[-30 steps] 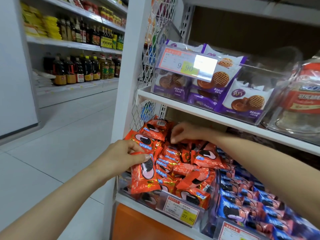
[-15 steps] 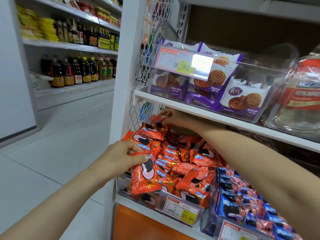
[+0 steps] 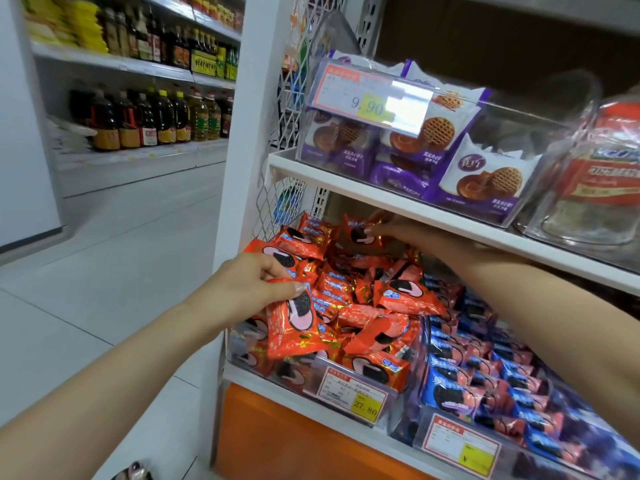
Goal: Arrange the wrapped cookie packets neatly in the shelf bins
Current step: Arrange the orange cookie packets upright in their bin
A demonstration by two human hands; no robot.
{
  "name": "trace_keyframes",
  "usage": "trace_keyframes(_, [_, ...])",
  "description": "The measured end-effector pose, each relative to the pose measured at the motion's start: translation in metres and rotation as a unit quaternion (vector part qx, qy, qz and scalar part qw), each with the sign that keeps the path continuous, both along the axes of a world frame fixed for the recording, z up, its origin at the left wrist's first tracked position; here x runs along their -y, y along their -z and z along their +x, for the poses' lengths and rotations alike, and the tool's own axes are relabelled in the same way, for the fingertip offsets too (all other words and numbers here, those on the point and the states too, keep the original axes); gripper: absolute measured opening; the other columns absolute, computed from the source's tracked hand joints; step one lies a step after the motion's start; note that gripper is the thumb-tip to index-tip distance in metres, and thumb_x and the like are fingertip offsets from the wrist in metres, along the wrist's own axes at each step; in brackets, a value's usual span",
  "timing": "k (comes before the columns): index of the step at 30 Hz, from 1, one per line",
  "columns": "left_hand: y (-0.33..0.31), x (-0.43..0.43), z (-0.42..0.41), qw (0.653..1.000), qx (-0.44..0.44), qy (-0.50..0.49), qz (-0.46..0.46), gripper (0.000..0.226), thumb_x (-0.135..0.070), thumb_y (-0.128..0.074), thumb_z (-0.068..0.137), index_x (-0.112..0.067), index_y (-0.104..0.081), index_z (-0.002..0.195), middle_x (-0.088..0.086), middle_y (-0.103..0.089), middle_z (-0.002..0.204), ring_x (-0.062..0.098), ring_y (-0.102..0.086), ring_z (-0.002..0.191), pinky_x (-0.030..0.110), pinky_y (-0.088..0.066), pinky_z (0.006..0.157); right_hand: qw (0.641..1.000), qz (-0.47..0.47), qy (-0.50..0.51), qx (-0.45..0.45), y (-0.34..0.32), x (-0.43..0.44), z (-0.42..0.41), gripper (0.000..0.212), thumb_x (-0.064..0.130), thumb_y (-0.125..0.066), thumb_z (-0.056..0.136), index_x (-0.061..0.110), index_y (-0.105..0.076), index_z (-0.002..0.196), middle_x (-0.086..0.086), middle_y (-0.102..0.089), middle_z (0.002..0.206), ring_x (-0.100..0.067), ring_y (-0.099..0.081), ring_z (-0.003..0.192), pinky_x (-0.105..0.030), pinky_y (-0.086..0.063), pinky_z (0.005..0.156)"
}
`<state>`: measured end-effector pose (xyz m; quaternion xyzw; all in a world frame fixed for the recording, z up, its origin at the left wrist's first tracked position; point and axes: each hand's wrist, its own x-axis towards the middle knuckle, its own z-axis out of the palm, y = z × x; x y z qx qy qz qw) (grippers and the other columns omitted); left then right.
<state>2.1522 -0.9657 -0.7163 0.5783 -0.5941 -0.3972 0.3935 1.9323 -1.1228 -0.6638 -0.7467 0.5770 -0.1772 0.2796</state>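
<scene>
**Head view: both hands in the orange bin**

We see the left hand (image 3: 242, 289) at the front left of the clear bin (image 3: 233, 342). It grips one packet (image 3: 298, 327): the thumb lies across the packet's top edge, and the curled fingers close behind it. This packet stands nearly upright over the bin's front left corner and touches the pile (image 3: 363, 306) beside it.

The right hand (image 3: 394, 232) is at the back of the same bin, just under the upper shelf (image 3: 433, 216). Its fingertips (image 3: 369, 231) are on a rear packet (image 3: 358, 237), which stands on edge atop the pile. This part is blurred and the shelf lip partly hides the hand. We cannot tell whether the fingers pinch the rear packet or only touch it.

The pile of orange packets is jumbled, lying at mixed angles and heaped above the bin's rim. A price tag (image 3: 353, 393) reading 27.80 hangs on the bin's front.

Just to the right, a second bin holds blue packets (image 3: 485, 375) in rows. On the upper shelf, another clear bin holds purple packs (image 3: 485, 178) behind a tag marked 9.90. Across the aisle on our left, bottles (image 3: 149, 116) line a far shelf.
</scene>
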Motion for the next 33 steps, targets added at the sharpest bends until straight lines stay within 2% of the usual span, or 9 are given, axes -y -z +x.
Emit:
trace_keyframes(4, [0.001, -0.002, 0.0, 1.0, 0.002, -0.003, 0.005, 0.021, -0.031, -0.075, 0.075, -0.014, -0.067, 0.084, 0.01, -0.069, 0.094, 0.027, -0.066, 0.092, 0.048, -0.051, 0.09, 0.998, -0.022, 0.052, -0.036, 0.014, 0.028, -0.01, 0.014, 0.002, -0.051, 0.094, -0.005, -0.06, 0.102, -0.003, -0.051, 0.086, -0.009, -0.047, 0.071, -0.001, -0.037, 0.05])
trace_keyframes(6, [0.001, -0.003, 0.0, 1.0, 0.002, -0.004, 0.006, 0.019, -0.029, -0.074, 0.075, -0.014, -0.066, 0.084, 0.01, -0.07, 0.094, 0.026, -0.066, 0.092, 0.047, -0.051, 0.089, 0.995, -0.045, 0.077, -0.041, 0.021, 0.039, -0.01, 0.007, -0.001, -0.056, 0.09, 0.0, -0.058, 0.096, -0.003, -0.051, 0.081, -0.009, -0.045, 0.069, -0.003, -0.037, 0.049])
trace_keyframes(9, [0.001, -0.002, 0.001, 1.0, 0.01, -0.002, 0.007, 0.018, -0.03, -0.074, 0.076, -0.015, -0.067, 0.084, 0.008, -0.07, 0.094, 0.024, -0.067, 0.091, 0.047, -0.052, 0.089, 0.991, -0.078, 0.052, -0.091, 0.032, 0.055, -0.005, 0.033, -0.005, -0.064, 0.082, -0.005, -0.054, 0.113, -0.021, -0.058, 0.113, -0.028, -0.056, 0.099, -0.022, -0.046, 0.077])
trace_keyframes(11, [0.0, -0.001, 0.002, 1.0, 0.019, 0.0, 0.008, 0.017, -0.031, -0.074, 0.076, -0.018, -0.066, 0.083, 0.007, -0.07, 0.094, 0.022, -0.066, 0.09, 0.046, -0.052, 0.088, 0.989, -0.071, 0.033, -0.123, 0.037, 0.059, -0.002, 0.043, -0.004, -0.069, 0.078, -0.001, -0.055, 0.118, -0.018, -0.057, 0.12, -0.031, -0.054, 0.113, -0.034, -0.046, 0.091])
trace_keyframes(15, [-0.001, 0.0, 0.002, 1.0, 0.014, 0.0, 0.012, 0.017, -0.03, -0.074, 0.076, -0.017, -0.066, 0.083, 0.005, -0.07, 0.093, 0.021, -0.067, 0.088, 0.045, -0.053, 0.087, 0.989, -0.06, 0.0, -0.138, 0.035, 0.06, 0.002, 0.047, 0.001, -0.071, 0.077, 0.0, -0.057, 0.122, -0.017, -0.059, 0.122, -0.03, -0.054, 0.114, -0.025, -0.044, 0.082])
trace_keyframes(19, [-0.002, 0.001, 0.0, 1.0, 0.006, -0.001, 0.015, 0.017, -0.029, -0.073, 0.077, -0.016, -0.065, 0.083, 0.007, -0.07, 0.092, 0.023, -0.068, 0.087, 0.043, -0.055, 0.084, 0.98, -0.08, -0.031, -0.182, 0.031, 0.063, -0.002, 0.053, 0.003, -0.08, 0.068, 0.002, -0.057, 0.115, -0.014, -0.055, 0.12, -0.03, -0.052, 0.112, -0.032, -0.046, 0.087])
trace_keyframes(23, [-0.001, 0.003, 0.0, 1.0, 0.006, 0.001, 0.014, 0.015, -0.029, -0.074, 0.076, -0.017, -0.066, 0.081, 0.007, -0.07, 0.093, 0.024, -0.067, 0.088, 0.043, -0.054, 0.085, 0.983, -0.067, -0.022, -0.17, 0.03, 0.066, -0.008, 0.044, -0.005, -0.074, 0.071, 0.003, -0.059, 0.112, -0.008, -0.051, 0.117, -0.025, -0.049, 0.113, -0.034, -0.047, 0.093])
trace_keyframes(27, [0.002, 0.004, 0.001, 1.0, 0.008, 0.001, 0.008, 0.016, -0.03, -0.075, 0.075, -0.018, -0.068, 0.082, 0.007, -0.07, 0.091, 0.023, -0.067, 0.088, 0.045, -0.053, 0.087, 0.976, -0.102, -0.027, -0.19, 0.039, 0.063, 0.001, 0.04, -0.001, -0.075, 0.071, -0.002, -0.062, 0.109, -0.015, -0.059, 0.112, -0.029, -0.054, 0.106, -0.026, -0.043, 0.074])
trace_keyframes(33, [0.002, 0.004, 0.002, 1.0, 0.008, -0.001, 0.002, 0.013, -0.031, -0.074, 0.074, -0.02, -0.067, 0.079, 0.005, -0.071, 0.088, 0.021, -0.067, 0.086, 0.043, -0.054, 0.085, 0.953, -0.187, -0.045, -0.233, 0.04, 0.057, 0.004, 0.027, 0.003, -0.07, 0.078, 0.002, -0.055, 0.1, -0.011, -0.053, 0.096, -0.027, -0.051, 0.089, -0.03, -0.037, 0.064])
